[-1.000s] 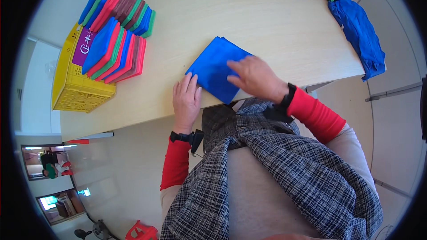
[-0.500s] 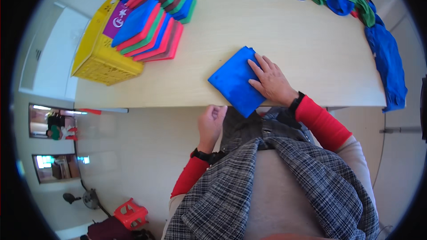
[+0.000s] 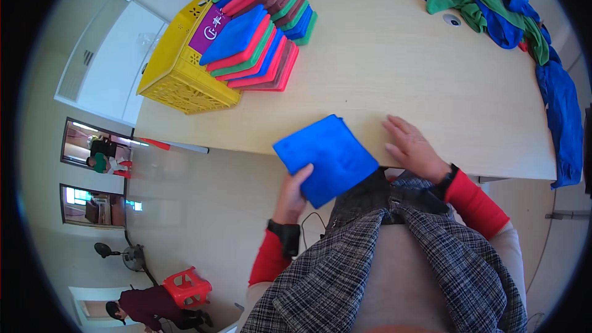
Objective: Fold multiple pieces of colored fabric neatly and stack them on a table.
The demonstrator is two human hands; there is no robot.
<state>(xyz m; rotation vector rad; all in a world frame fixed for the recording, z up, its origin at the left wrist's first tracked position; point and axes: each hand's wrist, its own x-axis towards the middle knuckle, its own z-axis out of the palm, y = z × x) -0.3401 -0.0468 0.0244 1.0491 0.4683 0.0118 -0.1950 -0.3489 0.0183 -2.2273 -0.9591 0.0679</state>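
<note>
1. A pale wooden table point(image 3: 394, 80) spans the upper half of the view, its near edge running below the folded blue cloth.
2. Loose blue, green and red cloths point(image 3: 487, 3) heap along the table's far right side, at about one to two o'clock from the folded blue cloth.
3. A yellow crate point(image 3: 185, 89) stands at ten o'clock from it.
4. Folded cloths in blue, red, green and brown point(image 3: 250, 52) lean in two rows beside the crate, at eleven o'clock.
5. The folded blue cloth point(image 3: 327, 160), a flat square, straddles the table's near edge, at one to two o'clock from the left hand and nine o'clock from the right.
6. The right hand point(image 3: 416, 151), fingers extended and empty, sits apart from the cloth.
7. The left hand point(image 3: 290, 197) pinches the cloth's lower-left edge, thumb on top.
</note>
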